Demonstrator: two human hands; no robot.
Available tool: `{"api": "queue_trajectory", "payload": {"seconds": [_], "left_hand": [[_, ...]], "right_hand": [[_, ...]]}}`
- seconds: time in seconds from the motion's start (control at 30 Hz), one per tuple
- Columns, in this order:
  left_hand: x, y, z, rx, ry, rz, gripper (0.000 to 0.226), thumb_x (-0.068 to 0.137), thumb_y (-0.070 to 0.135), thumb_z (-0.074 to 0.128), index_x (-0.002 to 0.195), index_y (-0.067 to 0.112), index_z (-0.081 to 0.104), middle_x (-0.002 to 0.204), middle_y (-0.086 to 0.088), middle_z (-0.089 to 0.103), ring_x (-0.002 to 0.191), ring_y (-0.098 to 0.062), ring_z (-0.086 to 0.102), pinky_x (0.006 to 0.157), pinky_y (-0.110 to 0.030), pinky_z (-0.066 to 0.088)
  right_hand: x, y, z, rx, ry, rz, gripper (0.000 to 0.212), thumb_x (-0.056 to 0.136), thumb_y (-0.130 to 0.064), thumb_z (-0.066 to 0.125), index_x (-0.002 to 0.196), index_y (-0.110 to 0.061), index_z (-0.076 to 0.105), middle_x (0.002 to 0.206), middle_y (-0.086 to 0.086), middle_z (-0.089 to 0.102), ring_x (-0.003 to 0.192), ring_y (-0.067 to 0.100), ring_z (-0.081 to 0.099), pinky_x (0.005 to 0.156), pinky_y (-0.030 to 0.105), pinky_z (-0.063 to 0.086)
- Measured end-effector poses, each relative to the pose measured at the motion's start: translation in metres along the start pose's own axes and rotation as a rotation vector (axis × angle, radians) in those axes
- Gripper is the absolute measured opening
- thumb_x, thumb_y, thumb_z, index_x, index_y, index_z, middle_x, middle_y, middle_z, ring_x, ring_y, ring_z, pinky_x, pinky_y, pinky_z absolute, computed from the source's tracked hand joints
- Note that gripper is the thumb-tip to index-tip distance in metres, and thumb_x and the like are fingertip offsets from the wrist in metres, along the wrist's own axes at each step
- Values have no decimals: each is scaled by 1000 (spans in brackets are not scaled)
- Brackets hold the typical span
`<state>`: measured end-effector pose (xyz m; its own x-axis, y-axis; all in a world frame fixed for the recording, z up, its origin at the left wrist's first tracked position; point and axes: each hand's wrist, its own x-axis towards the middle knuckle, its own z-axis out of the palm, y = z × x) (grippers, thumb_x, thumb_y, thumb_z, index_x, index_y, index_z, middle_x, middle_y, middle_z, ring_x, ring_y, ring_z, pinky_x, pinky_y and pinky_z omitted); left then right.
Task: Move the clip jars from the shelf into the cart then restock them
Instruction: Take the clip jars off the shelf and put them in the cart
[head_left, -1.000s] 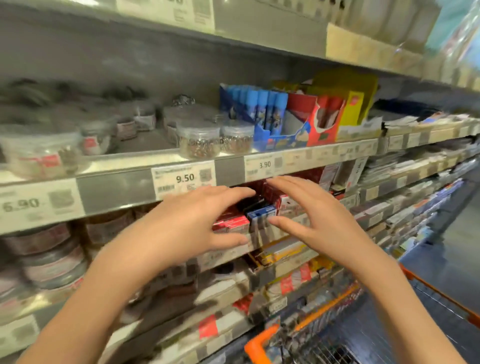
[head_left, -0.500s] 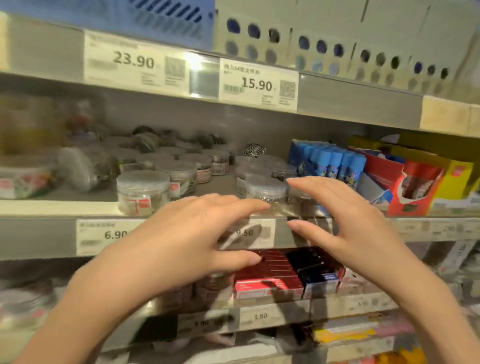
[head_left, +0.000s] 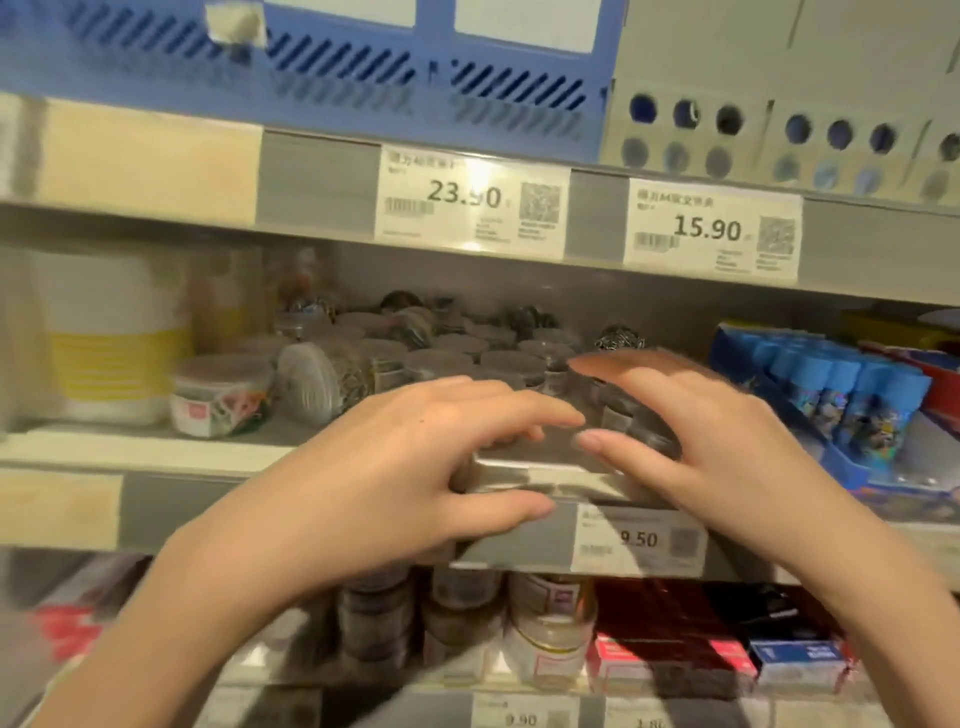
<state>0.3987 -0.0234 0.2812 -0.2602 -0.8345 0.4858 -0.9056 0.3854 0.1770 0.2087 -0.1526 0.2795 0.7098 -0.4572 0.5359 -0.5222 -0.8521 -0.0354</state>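
Several clear round clip jars (head_left: 452, 358) with pale lids stand in rows on the middle shelf (head_left: 156, 452); one jar (head_left: 317, 382) lies tipped on its side. My left hand (head_left: 384, 478) hovers at the shelf's front edge, fingers spread, holding nothing. My right hand (head_left: 691, 431) is raised beside it, fingers apart, just in front of a front-row jar (head_left: 649, 431) that it partly hides. Neither hand grips a jar. The cart is out of view.
A tub of coloured clips (head_left: 221, 395) and a white-and-yellow stack (head_left: 114, 338) sit to the left. Blue glue sticks (head_left: 852, 389) fill a tray to the right. Blue and white file boxes (head_left: 426, 67) stand above; more jars (head_left: 467, 623) and red boxes (head_left: 670, 649) sit below.
The view has tilted up from the cart and lower shelves to the jar shelf. Both hands have risen and reached forward to the shelf's front edge, still holding nothing.
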Motion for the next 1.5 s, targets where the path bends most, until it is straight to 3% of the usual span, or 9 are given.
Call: {"api": "queue_trajectory", "payload": {"seconds": [0.13, 0.27, 0.43, 0.57, 0.7, 0.83, 1.0, 1.27, 1.5], "left_hand": [[-3, -19, -10, -11, 44, 23, 50, 82, 61, 48, 130, 49, 40, 114, 26, 57, 110, 6, 51, 89, -29, 48], [-5, -41, -13, 76, 51, -47, 53, 74, 71, 39, 125, 58, 31, 115, 31, 56, 109, 12, 49, 89, -25, 47], [-7, -63, -14, -36, -17, -101, 56, 66, 80, 41, 120, 67, 36, 125, 44, 43, 117, 23, 38, 100, -10, 36], [-6, -67, -11, -122, -59, -160, 62, 63, 80, 46, 122, 65, 32, 125, 44, 38, 115, 25, 35, 92, 3, 27], [-7, -68, -9, -143, -20, -218, 65, 57, 81, 49, 118, 67, 30, 115, 40, 42, 107, 18, 44, 89, -5, 37], [-7, -67, -7, -139, -9, -238, 61, 54, 82, 47, 110, 70, 28, 111, 39, 43, 103, 17, 47, 88, -10, 41], [-6, -68, -7, -164, 5, -247, 60, 54, 81, 50, 110, 68, 31, 113, 39, 44, 103, 16, 50, 88, -11, 42], [-6, -69, -6, -155, 12, -290, 62, 53, 82, 49, 111, 64, 36, 106, 33, 53, 102, 18, 50, 89, -11, 44], [-6, -71, -5, -180, -2, -325, 68, 52, 82, 51, 115, 65, 33, 107, 36, 51, 103, 17, 50, 93, -20, 47]], "right_hand": [[22, -10, 3, 48, -27, -14, 68, 78, -77, 26, 136, -43, 40, 129, -17, 54, 119, 5, 49, 94, 33, 45], [36, -16, 5, 76, -117, 7, 61, 80, -64, 40, 138, -48, 32, 138, -25, 39, 124, -6, 35, 100, 19, 32], [58, -15, 8, 112, -204, 24, 58, 80, -61, 51, 134, -54, 32, 138, -31, 35, 125, -7, 34, 107, 24, 31], [71, -17, 9, 150, -321, 13, 61, 80, -56, 59, 135, -51, 33, 136, -30, 35, 123, -6, 35, 103, 20, 29], [76, -11, 12, 173, -373, -26, 66, 76, -57, 62, 136, -48, 35, 137, -28, 36, 123, -7, 34, 101, 17, 28], [86, -8, 12, 218, -421, -51, 64, 74, -53, 69, 132, -48, 41, 122, -34, 39, 109, -16, 37, 90, 5, 28], [96, -9, 21, 221, -477, -99, 66, 69, -52, 73, 129, -46, 46, 112, -34, 44, 111, -8, 40, 97, 18, 32], [93, -3, 24, 279, -454, -137, 62, 63, -64, 67, 120, -60, 43, 120, -24, 43, 115, -10, 34, 96, 14, 30], [90, -6, 14, 389, -361, -99, 57, 66, -41, 79, 113, -55, 50, 111, -30, 51, 107, -14, 45, 91, 8, 34]]}}
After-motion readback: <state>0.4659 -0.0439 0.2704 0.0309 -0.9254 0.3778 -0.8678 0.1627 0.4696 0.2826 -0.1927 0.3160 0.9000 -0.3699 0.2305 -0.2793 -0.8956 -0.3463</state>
